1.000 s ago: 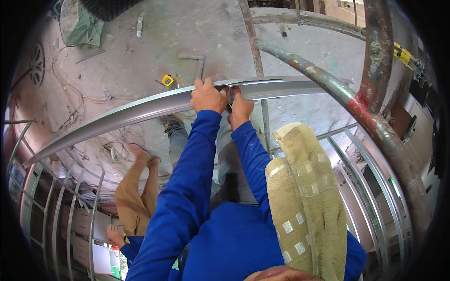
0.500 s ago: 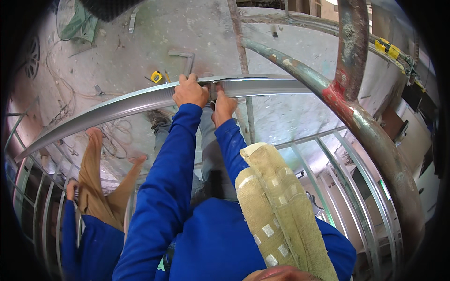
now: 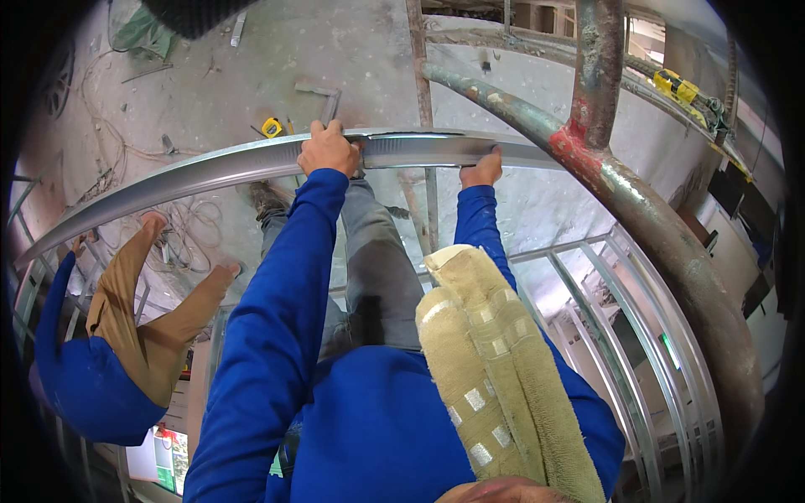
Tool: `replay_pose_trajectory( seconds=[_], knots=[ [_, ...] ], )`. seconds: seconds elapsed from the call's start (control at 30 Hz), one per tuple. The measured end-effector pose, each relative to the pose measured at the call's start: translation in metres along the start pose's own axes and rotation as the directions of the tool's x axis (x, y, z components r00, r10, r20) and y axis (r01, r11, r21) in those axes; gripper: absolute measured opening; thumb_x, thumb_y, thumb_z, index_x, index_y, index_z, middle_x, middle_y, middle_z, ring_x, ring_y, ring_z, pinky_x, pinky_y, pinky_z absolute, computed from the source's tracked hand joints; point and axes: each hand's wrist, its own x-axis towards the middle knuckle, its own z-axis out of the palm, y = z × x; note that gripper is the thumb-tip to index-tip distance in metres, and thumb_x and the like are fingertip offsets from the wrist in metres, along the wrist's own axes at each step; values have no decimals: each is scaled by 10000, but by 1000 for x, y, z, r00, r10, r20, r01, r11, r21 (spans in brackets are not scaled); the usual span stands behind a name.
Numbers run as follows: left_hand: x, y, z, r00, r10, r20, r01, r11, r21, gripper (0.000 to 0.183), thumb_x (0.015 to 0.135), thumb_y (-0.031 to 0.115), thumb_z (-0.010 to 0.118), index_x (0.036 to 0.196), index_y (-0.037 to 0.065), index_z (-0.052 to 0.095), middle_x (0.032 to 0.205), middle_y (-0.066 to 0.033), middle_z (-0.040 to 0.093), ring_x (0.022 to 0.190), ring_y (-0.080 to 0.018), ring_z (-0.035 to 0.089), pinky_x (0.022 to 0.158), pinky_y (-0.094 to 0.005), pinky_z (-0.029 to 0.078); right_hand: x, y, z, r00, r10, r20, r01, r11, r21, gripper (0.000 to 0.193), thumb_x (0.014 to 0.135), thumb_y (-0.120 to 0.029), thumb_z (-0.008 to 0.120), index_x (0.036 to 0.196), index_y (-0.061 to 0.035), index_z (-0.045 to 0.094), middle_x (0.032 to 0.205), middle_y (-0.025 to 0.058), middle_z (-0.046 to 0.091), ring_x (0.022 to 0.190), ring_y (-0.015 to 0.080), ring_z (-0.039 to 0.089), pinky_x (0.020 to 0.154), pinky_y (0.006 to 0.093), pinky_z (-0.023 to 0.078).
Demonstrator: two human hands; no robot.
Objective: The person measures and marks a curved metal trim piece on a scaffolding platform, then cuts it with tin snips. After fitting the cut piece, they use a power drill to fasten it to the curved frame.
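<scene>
A long silvery metal channel [image 3: 201, 170] spans the view from the far left to the middle, looking curved through the lens. At its right end it meets or overlaps a second metal channel [image 3: 415, 152], which runs on behind a rusty pipe. My left hand [image 3: 329, 151] is closed over the channel just left of this joint, with knuckles on top. Well to the right, my right hand [image 3: 482, 170] grips the second channel's lower edge, its thumb up against the face and its other fingers mostly hidden. A tan towel [image 3: 495, 360] hangs over my right shoulder.
The thick rusty pipe [image 3: 662, 243] crosses on the right. Below it stands a metal bar frame [image 3: 616, 314]. A co-worker in blue [image 3: 101, 390] bends at the left. On the floor lie a yellow tape measure [image 3: 272, 127], an L-shaped metal piece [image 3: 323, 94] and loose cable [image 3: 122, 149].
My right hand has left the joint and moved right along the second channel. My left hand stays near the joint. The co-worker has shifted left, bending lower with a hand near the channel's left part.
</scene>
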Motion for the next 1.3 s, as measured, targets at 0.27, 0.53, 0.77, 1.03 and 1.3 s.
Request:
replay_pose_trajectory(
  seconds=[0.27, 0.53, 0.77, 1.03, 1.3],
  knots=[
    [-1, 0, 0, 1000, 4, -4, -4, 1000, 22, 417, 818, 393, 803, 1128, 134, 698, 1218, -116, 588, 1098, -416, 652, 885, -537, 523, 26, 25, -13, 984, -129, 120, 137, 988, -68, 665, 1063, -471, 491, 1415, 92, 474, 1374, 207, 593, 1168, 376, 644, 1016, 483, 538],
    [-4, 0, 3, 999, 16, -32, -15, 1000, 19, 382, 814, 364, 794, 1104, 136, 697, 1219, -116, 583, 1080, -422, 654, 886, -538, 531, 12, 15, -9, 979, -123, 161, 131, 991, -41, 644, 1084, -478, 440, 1414, 74, 483, 1400, 191, 574, 1210, 375, 619, 1018, 518, 533],
    [3, 2, 3, 1000, -6, 19, 5, 999, 32, 395, 795, 360, 806, 1101, 137, 694, 1206, -119, 589, 1073, -422, 656, 885, -540, 530, 12, 7, -11, 998, 18, 62, -12, 995, -96, 639, 1078, -483, 458, 1397, 69, 502, 1379, 189, 591, 1176, 362, 631, 1012, 509, 530],
    [-1, -2, 4, 997, 32, -64, -32, 999, -11, 385, 795, 346, 802, 1100, 137, 694, 1213, -106, 583, 1084, -413, 658, 887, -534, 532, -16, -4, 1, 996, -7, 83, 7, 1000, -1, 569, 988, -466, 640, 1266, 28, 609, 1235, 151, 648, 1024, 337, 673, 873, 503, 596],
    [7, -3, -2, 1000, -6, -11, 6, 1000, 14, 411, 792, 366, 813, 1104, 127, 694, 1220, -107, 581, 1079, -418, 656, 891, -545, 527, -30, -11, 16, 996, 3, -93, -26, 968, -250, 628, 1088, -448, 457, 1398, 97, 500, 1388, 211, 586, 1196, 361, 625, 1031, 472, 527]
  ],
)
